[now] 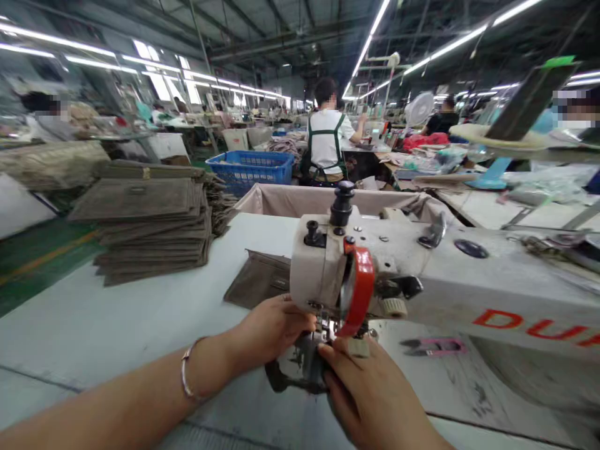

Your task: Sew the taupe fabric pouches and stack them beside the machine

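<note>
An off-white industrial sewing machine head [323, 269] with a red guard [359, 290] stands on a pale table top [117, 312]. My left hand [276, 331], with a thin metal bangle at the wrist, reaches to the machine's front by the presser foot [325, 325]. Its fingertips are partly hidden, so I cannot tell what they hold. My right hand [360, 390] grips a dark fabric piece [295, 369] lying under the foot. A brown fabric panel [257, 281] lies on the table behind the machine head.
A tall stack of brown fabric panels [150, 225] sits left of the machine. Pink thread snips [434, 347] lie to the right. Behind are a fabric-lined bin [328, 201], a blue plastic crate [248, 169], and a co-worker in a green-strapped apron [325, 131].
</note>
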### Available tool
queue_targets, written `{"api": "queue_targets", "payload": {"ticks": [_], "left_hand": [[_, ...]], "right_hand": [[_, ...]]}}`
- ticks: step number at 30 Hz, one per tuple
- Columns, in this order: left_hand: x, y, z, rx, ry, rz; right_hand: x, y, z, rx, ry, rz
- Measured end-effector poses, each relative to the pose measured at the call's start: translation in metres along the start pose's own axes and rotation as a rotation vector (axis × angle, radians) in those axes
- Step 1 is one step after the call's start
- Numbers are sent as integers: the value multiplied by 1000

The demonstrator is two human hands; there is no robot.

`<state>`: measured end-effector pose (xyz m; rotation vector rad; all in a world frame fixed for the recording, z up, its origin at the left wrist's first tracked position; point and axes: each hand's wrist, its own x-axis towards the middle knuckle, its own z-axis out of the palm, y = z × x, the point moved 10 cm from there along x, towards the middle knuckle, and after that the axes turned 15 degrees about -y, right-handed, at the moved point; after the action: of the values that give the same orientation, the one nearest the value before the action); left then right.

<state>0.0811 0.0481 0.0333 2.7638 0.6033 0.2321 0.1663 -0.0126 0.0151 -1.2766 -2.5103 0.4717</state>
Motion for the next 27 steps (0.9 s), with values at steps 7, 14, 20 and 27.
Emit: {"api": "queue_targets", "payload": {"ticks": [7, 14, 20, 27], "left_hand": [[3, -16, 5, 23, -12, -68], [3, -21, 7, 22, -28, -108], [-1, 14, -9, -53, -115, -192], [-18, 31, 1, -136, -224, -241]], "right_hand": [[-2, -1, -2, -5, 18, 9], [-1, -1, -6, 5, 20, 43], [-3, -5, -13, 21, 75, -1], [-4, -7, -11, 47, 47, -51]]}}
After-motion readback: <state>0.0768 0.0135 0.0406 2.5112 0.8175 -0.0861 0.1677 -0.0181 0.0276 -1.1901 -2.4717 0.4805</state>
